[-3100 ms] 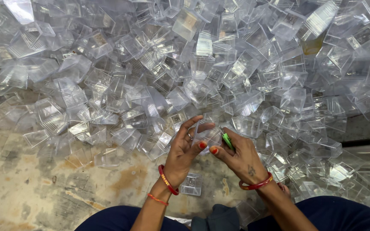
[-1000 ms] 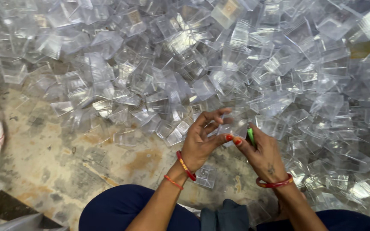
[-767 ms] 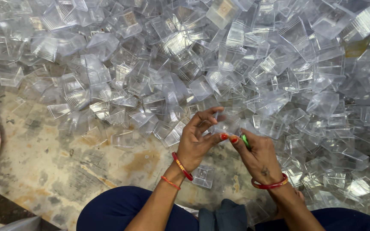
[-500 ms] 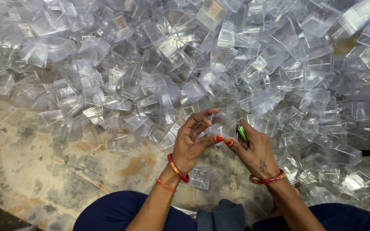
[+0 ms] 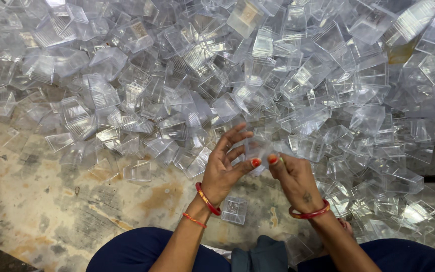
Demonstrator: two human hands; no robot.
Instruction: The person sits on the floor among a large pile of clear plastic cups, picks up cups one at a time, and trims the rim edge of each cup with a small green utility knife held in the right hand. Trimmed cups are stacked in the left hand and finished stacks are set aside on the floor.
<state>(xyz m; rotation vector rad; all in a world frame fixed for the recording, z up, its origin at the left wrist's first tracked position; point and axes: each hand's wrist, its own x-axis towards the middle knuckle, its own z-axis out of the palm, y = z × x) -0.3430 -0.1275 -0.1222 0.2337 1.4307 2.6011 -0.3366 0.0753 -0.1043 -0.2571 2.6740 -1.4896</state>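
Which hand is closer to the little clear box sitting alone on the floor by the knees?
Left. The left hand is just above the lone clear box; the right hand is farther off to its right.

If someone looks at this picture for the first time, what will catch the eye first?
First, the huge heap of clear plastic boxes filling the upper and right part of the view. Then, at lower centre, the left hand and right hand, with red nails and red bangles, holding one clear box between them. A single small box lies on the stained floor below.
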